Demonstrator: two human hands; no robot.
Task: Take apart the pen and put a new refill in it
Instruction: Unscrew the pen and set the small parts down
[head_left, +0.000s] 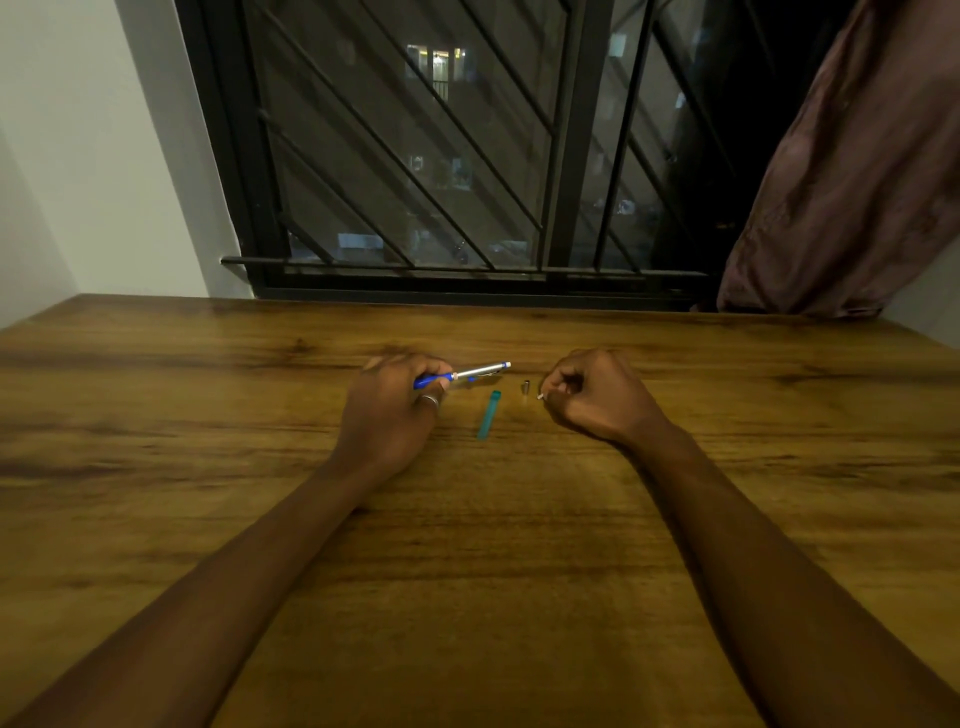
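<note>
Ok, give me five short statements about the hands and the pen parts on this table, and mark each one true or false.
1. The left hand holds the blue and silver pen. True.
2. The teal tube is gripped in the right hand. False: it lies loose on the wooden table between the two hands.
3. A small dark metal piece sits on the table, apart from the pen. True.
4. The right hand is open and flat on the table. False: it is curled, and a small pale tip sticks out from its fingers.
5. A ring shows on the left hand. True.
</note>
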